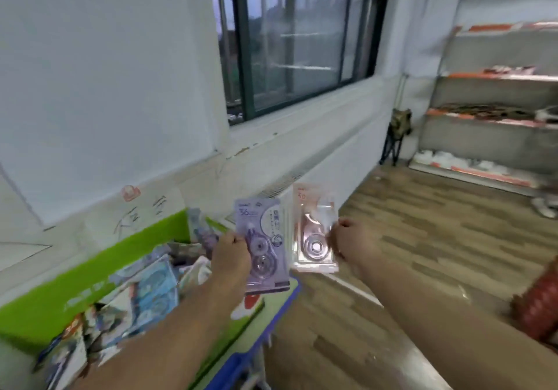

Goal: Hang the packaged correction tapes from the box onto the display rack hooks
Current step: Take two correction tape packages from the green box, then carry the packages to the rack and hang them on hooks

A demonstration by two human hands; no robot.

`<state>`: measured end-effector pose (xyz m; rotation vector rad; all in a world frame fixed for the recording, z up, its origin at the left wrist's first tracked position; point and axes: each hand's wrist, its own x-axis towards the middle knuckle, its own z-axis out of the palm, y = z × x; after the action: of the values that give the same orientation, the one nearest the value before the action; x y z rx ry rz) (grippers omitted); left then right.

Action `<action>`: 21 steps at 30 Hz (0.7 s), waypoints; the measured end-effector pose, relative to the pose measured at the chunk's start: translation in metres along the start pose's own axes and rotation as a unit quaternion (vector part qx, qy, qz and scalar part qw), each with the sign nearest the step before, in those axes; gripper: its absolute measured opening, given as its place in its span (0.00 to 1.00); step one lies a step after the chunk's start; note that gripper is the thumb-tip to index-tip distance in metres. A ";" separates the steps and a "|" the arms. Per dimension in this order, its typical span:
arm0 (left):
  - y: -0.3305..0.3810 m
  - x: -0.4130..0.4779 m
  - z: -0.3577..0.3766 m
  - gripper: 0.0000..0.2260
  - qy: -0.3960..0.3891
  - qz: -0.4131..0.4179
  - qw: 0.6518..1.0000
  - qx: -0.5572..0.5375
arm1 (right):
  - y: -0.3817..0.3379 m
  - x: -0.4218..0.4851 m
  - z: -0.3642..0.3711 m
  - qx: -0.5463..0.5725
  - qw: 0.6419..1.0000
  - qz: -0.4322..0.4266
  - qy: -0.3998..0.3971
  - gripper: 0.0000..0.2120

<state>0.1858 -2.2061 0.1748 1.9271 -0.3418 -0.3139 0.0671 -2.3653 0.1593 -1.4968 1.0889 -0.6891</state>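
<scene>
My left hand [230,256] grips a purple packaged correction tape [262,244] by its left edge, held upright above the box. My right hand [351,246] pinches a pink packaged correction tape [315,229] by its right edge, just to the right of the purple one. The two packs stand side by side and slightly apart. The green cardboard box [90,271] sits below my left arm, full of several more packaged items [145,290]. No display rack hooks are visible in this view.
A white wall and a dark-framed window [302,42] are ahead. Store shelves with orange edges [495,117] stand at the far right. A dark folding stool [397,135] stands in the corner. Wooden floor [422,238] spreads to the right. A red object [540,305] is at the right edge.
</scene>
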 end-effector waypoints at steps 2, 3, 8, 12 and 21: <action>0.018 -0.021 0.038 0.10 -0.055 0.020 0.998 0.005 | 0.008 -0.009 -0.055 0.040 0.998 0.012 0.057 0.14; 0.027 -0.033 0.058 0.09 -0.075 0.033 0.997 0.005 | 0.011 -0.015 -0.083 0.050 0.995 0.015 0.083 0.14; 0.077 -0.114 0.162 0.10 -0.192 0.088 0.977 0.019 | 0.034 -0.048 -0.230 0.101 0.977 0.036 0.186 0.13; 0.116 -0.197 0.267 0.11 -0.268 0.120 0.956 0.007 | 0.070 -0.074 -0.361 0.103 0.959 0.048 0.261 0.13; 0.182 -0.459 0.490 0.14 -0.468 0.127 0.872 -0.060 | 0.135 -0.180 -0.668 0.141 0.875 0.117 0.448 0.15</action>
<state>-0.4376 -2.5145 0.1913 1.4570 -1.1673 -1.0648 -0.6264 -2.4850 0.2033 -0.7367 1.7273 -1.3627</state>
